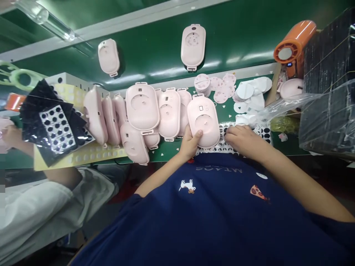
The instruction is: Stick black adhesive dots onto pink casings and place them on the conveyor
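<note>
Housing (203, 120), pink plastic, sits at the table's near edge, gripped by left hand (190, 144) at its lower rim, thumb on the face. Right hand (242, 142) lies just beside it, fingers curled on dot sheet (264, 135); whether they pinch anything, cannot tell. Row of 8 or so housings (142, 107) crowds the left side, touching the held one's neighbours. White discs (246, 92) pile to the right. Green belt (155, 62) beyond has open room, 2 housings well apart. Co-worker's hand (9, 136) is far left, by black sheet (50, 125).
</note>
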Demonstrator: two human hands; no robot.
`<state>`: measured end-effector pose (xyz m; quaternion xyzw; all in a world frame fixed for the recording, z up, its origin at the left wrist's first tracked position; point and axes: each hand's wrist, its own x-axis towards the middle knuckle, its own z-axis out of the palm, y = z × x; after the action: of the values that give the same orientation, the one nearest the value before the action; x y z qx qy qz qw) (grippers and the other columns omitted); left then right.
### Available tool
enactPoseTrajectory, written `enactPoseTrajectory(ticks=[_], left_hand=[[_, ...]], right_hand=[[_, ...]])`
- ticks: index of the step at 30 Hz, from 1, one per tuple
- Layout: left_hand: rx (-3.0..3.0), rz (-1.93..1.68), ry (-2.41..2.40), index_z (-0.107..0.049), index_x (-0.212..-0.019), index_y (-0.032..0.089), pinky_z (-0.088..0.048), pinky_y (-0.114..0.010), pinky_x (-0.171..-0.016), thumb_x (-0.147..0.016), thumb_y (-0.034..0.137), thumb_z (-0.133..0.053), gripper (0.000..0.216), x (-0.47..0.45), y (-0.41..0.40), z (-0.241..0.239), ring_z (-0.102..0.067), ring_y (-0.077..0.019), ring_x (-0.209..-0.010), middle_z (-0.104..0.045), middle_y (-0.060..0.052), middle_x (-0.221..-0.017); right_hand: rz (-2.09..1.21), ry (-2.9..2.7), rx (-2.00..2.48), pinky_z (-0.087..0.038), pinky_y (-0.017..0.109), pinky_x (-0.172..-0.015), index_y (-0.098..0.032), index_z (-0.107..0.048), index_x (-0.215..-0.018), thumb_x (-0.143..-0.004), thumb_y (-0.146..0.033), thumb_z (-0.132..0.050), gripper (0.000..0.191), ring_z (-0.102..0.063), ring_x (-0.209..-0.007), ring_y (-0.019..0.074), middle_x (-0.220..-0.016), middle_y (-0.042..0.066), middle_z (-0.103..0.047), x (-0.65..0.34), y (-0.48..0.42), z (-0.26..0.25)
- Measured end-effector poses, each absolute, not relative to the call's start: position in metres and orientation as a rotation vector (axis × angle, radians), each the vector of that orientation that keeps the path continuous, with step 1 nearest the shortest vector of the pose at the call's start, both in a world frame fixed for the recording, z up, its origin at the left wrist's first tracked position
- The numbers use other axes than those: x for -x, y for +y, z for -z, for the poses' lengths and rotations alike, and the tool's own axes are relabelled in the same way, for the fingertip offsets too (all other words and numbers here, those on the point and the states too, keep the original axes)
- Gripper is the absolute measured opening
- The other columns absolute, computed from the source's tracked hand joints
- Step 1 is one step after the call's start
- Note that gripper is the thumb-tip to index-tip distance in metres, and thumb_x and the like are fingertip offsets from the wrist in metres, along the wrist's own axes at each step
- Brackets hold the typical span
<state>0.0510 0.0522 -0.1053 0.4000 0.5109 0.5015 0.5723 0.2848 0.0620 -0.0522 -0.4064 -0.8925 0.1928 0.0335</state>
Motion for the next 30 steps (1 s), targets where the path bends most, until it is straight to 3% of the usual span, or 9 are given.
enactPoseTrajectory(ticks=[6,9,23,30], left_hand=[[-1.505,-1.129,1.162,-0.050,-0.141,0.020,-0.048,-0.044,-0.108,-0.090,0.057,-0.067,0.065,-0.046,0.053,0.087,-0.061,-0.0287,-0.123,-0.063,-0.014,-0.131],[-1.802,-1.105,1.067,-0.047,-0.144,0.020,-0.053,-0.043,-0.103,-0.094,0.049,-0.063,0.060,-0.052,0.051,0.064,-0.065,-0.0283,-0.117,-0.065,-0.014,-0.129],[-2.197,-1.063,1.073,-0.029,-0.155,0.020,-0.060,-0.034,-0.086,-0.100,0.043,-0.056,0.065,-0.052,0.047,0.043,-0.073,-0.0235,-0.101,-0.071,-0.012,-0.120],[-2.296,-1.027,1.183,-0.030,-0.155,0.021,-0.061,-0.036,-0.082,-0.099,0.048,-0.055,0.067,-0.047,0.043,0.049,-0.074,-0.0254,-0.099,-0.071,-0.015,-0.122]], right_hand=[[-0.952,-1.585,1.193,-0.054,0.035,-0.075,-0.025,-0.064,-0.086,-0.091,-0.028,-0.067,0.007,-0.066,-0.080,0.0179,-0.087,0.002,-0.071,-0.277,0.052,0.015],[-1.126,-1.234,1.228,-0.058,0.032,-0.068,-0.024,-0.067,-0.087,-0.082,-0.029,-0.078,0.013,-0.068,-0.074,0.0160,-0.086,0.001,-0.072,-0.257,0.056,-0.011],[-1.189,-1.092,1.270,-0.060,0.029,-0.064,-0.023,-0.065,-0.078,-0.074,-0.029,-0.083,0.020,-0.068,-0.072,0.0151,-0.079,0.000,-0.071,-0.251,0.060,-0.026],[-1.147,-1.261,1.369,-0.055,0.028,-0.060,-0.022,-0.063,-0.082,-0.076,-0.032,-0.081,0.022,-0.061,-0.067,0.0137,-0.076,-0.001,-0.065,-0.262,0.068,-0.031]])
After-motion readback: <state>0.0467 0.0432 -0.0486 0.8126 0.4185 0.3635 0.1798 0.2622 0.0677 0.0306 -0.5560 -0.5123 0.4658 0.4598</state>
